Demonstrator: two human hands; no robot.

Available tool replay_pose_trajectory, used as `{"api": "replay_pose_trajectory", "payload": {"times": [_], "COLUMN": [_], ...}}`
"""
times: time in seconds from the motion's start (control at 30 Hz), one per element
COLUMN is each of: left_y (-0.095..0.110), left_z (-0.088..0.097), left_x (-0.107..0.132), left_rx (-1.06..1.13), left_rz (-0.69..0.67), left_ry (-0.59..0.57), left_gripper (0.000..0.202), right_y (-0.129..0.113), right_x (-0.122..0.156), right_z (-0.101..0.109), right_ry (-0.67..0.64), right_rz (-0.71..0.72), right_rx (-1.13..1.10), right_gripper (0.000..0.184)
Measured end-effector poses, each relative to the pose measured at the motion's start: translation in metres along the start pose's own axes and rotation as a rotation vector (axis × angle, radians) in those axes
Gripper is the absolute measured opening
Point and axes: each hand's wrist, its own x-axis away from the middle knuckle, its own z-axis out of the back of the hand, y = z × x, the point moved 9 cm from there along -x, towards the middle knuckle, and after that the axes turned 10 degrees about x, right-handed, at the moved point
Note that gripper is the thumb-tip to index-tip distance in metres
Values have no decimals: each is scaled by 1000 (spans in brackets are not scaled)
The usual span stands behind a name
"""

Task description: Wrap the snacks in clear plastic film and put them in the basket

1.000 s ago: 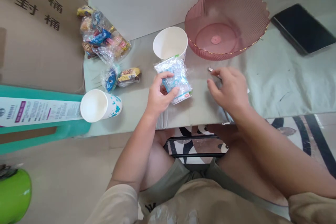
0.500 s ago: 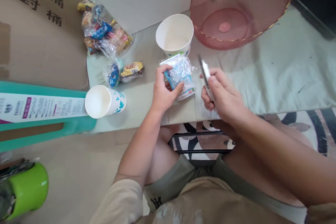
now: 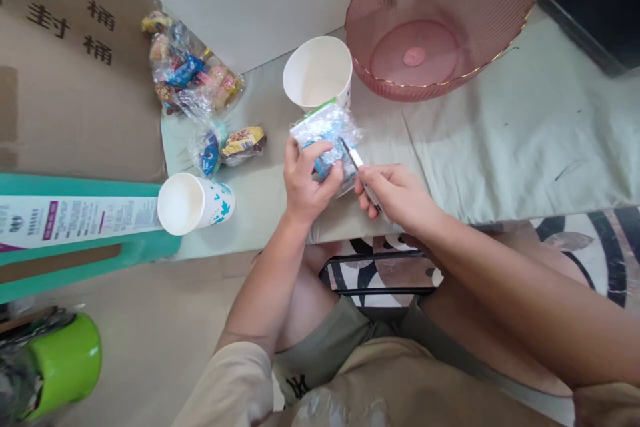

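My left hand (image 3: 306, 181) grips a small blue and white packet in crinkled clear wrap (image 3: 327, 137), holding it on the pale green cloth (image 3: 500, 140) near the table's front edge. My right hand (image 3: 397, 195) is closed on a thin metal blade-like tool (image 3: 356, 163), whose tip touches the packet's right side. A white paper cup (image 3: 317, 73) stands upright just behind the packet.
A pink ribbed bowl (image 3: 435, 20) sits at the back right, a dark flat device (image 3: 595, 10) beyond it. A bag of wrapped snacks (image 3: 187, 73) and two loose snacks (image 3: 227, 145) lie at the left. A second paper cup (image 3: 193, 203) lies on its side. A green container (image 3: 63, 363) stands on the floor.
My right hand picked the metal tool up from the cloth and brought it left to the packet. My left hand stayed on the packet.
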Motion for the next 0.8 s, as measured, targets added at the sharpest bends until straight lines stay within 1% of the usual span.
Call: {"api": "replay_pose_trajectory", "payload": {"times": [0.07, 0.13, 0.2, 0.27, 0.3, 0.33, 0.37, 0.4, 0.43, 0.47, 0.5, 0.57, 0.63, 0.7, 0.77, 0.8], "left_y": [-6, -18, -31, -40, -43, -43, -42, -40, -35, -29, -21, -3, 9, 9, -3, -11], "left_z": [13, 28, 39, 46, 49, 51, 50, 45, 37, 24, 10, -16, -31, -35, -29, -24], "left_x": [1, 3, 3, 2, 3, 4, 7, 10, 13, 16, 20, 28, 34, 37, 34, 31], "left_rx": [29, 85, 126, 123, 116, 118, 132, 154, 182, 202, 208, 202, 194, 172, 122, 93], "left_rz": [64, 137, 198, 242, 256, 266, 277, 289, 305, 323, 331, 334, 338, 363, 399, 410], "left_ry": [98, 185, 226, 254, 288, 332, 367, 385, 373, 321, 258, 125, 21, -66, -117, -118], "left_gripper": [27, 29, 32, 36, 36, 36, 38, 40, 43, 48, 53, 60, 58, 54, 50, 45], "right_y": [3, 6, 7, 6, 5, 2, -3, -10, -18, -25, -31, -37, -35, -29, -25, -24], "right_x": [4, 7, 8, 8, 6, 4, 1, -1, -2, 0, 1, 2, 2, 0, -2, -3], "right_z": [-7, -9, -6, 5, 15, 28, 44, 62, 76, 86, 91, 90, 88, 90, 95, 98], "right_ry": [-66, -128, -188, -230, -219, -165, -61, 75, 205, 319, 404, 483, 501, 505, 515, 528], "right_rz": [-24, -35, -17, 11, 28, 55, 98, 152, 215, 283, 347, 446, 479, 460, 450, 455], "right_rx": [72, 183, 317, 410, 436, 457, 495, 558, 648, 748, 847, 1003, 1073, 1104, 1139, 1160], "right_gripper": [43, 42, 43, 44, 43, 42, 41, 40, 38, 36, 32, 22, 12, 12, 18, 22]}}
